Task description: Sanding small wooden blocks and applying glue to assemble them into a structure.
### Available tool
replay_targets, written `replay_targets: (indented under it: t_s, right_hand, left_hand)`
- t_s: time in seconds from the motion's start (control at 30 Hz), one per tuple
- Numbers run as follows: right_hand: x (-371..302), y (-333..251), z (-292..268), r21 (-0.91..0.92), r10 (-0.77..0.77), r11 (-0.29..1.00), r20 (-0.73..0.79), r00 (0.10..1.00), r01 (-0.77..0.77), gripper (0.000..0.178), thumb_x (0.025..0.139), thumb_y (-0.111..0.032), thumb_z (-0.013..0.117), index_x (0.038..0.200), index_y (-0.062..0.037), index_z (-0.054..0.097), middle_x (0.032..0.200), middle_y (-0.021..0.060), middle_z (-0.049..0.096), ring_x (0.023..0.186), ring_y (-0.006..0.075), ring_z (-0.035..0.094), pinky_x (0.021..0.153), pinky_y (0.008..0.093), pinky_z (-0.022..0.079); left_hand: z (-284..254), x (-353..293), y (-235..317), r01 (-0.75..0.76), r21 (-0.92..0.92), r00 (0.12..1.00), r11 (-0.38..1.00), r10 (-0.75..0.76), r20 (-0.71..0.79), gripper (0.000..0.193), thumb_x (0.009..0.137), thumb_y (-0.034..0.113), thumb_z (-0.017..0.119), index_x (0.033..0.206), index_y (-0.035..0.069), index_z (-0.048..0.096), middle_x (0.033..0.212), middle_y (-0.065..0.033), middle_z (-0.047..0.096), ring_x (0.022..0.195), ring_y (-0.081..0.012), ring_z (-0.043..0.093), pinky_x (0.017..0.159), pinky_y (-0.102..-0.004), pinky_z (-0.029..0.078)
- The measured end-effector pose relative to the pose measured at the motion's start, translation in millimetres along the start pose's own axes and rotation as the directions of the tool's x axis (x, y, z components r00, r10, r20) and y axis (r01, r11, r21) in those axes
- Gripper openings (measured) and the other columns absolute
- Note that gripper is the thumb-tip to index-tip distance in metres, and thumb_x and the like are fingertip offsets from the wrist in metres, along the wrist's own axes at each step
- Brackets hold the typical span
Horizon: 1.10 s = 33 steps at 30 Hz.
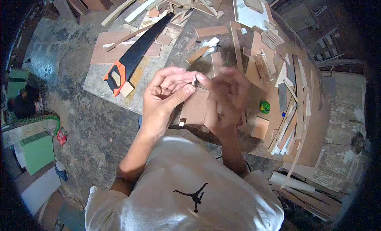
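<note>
Above the near edge of the workbench, my left hand [162, 94] is closed in a pinch on a small, thin pale piece [194, 79], too small to name. My right hand [228, 98] is beside it, smeared by motion; one fingertip is at or very near the piece. Below my hands lies a flat brown wooden board [194, 108], partly covered by the right hand. A small white-ended block [181, 122] sits at the board's near left corner. Just beyond my fingers are a wooden stick [197, 55] and a crumpled white plastic wrap [210, 43].
A handsaw [139, 48] with an orange and black handle lies on the left of the workbench [107, 82]. Wood offcuts [156, 10] crowd the far side, and long strips [293, 119] pile up at right. A green tape measure [264, 107] rests near a square wooden piece [260, 127].
</note>
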State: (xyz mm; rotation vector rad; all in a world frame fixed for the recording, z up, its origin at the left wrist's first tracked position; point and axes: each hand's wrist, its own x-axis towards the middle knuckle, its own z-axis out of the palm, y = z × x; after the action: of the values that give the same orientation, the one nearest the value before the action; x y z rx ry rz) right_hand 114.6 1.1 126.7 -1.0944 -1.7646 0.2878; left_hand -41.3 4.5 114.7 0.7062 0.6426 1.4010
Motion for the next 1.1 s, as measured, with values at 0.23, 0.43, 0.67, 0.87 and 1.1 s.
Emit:
replay_targets:
  t_s: [0.23,0.43,0.67,0.87,1.1]
  right_hand:
    - [-5,1,5,-0.025,-0.007,1.000,-0.037,0.999,0.006,0.048,0.077,0.015,0.050,0.113,-0.0060,0.074,0.124,0.0125,0.044,0.100,0.0199,0.055,0.084,0.0308,0.050]
    - [-11,0,12,-0.014,-0.012,1.000,-0.113,0.994,0.011,0.055,0.077,0.010,0.066,0.121,-0.0215,0.071,0.121,0.0110,0.048,0.098,0.0207,0.053,0.079,0.0314,0.049]
    - [-11,0,12,-0.132,-0.061,0.990,-0.102,0.993,0.047,0.060,0.074,0.013,0.068,0.122,-0.0233,0.071,0.119,0.0107,0.048,0.096,0.0196,0.054,0.078,0.0316,0.049]
    - [-12,5,13,-0.171,-0.108,0.981,-0.119,0.987,0.087,0.063,0.073,0.015,0.066,0.123,-0.0236,0.071,0.118,0.0117,0.048,0.093,0.0188,0.055,0.076,0.0313,0.050]
    - [-9,7,12,-0.130,-0.081,0.989,-0.111,0.991,0.066,0.063,0.074,0.015,0.064,0.123,-0.0229,0.071,0.117,0.0120,0.048,0.091,0.0197,0.055,0.077,0.0314,0.050]
  left_hand:
    - [-3,-1,-5,0.190,-0.327,0.982,0.926,-0.179,0.064,0.035,0.092,-0.006,0.062,0.125,0.001,0.054,0.121,-0.0138,0.067,0.113,-0.0168,0.062,0.100,-0.0286,0.048]
    - [-5,-1,-5,0.241,-0.417,0.970,0.877,-0.228,0.082,0.035,0.093,-0.005,0.061,0.127,0.002,0.054,0.123,-0.0140,0.066,0.113,-0.0168,0.062,0.100,-0.0286,0.048]
    - [-6,-3,-6,0.261,-0.427,0.964,0.866,-0.254,0.075,0.036,0.093,-0.003,0.061,0.128,0.001,0.053,0.124,-0.0142,0.065,0.114,-0.0177,0.062,0.098,-0.0285,0.049]
    - [-7,-2,-7,0.284,-0.448,0.958,0.848,-0.270,0.098,0.036,0.093,-0.003,0.060,0.129,0.002,0.053,0.126,-0.0149,0.065,0.114,-0.0195,0.062,0.099,-0.0288,0.049]
    - [-9,2,-12,0.276,-0.453,0.961,0.848,-0.254,0.110,0.036,0.094,-0.003,0.060,0.129,0.003,0.054,0.126,-0.0146,0.065,0.114,-0.0188,0.062,0.098,-0.0291,0.048]
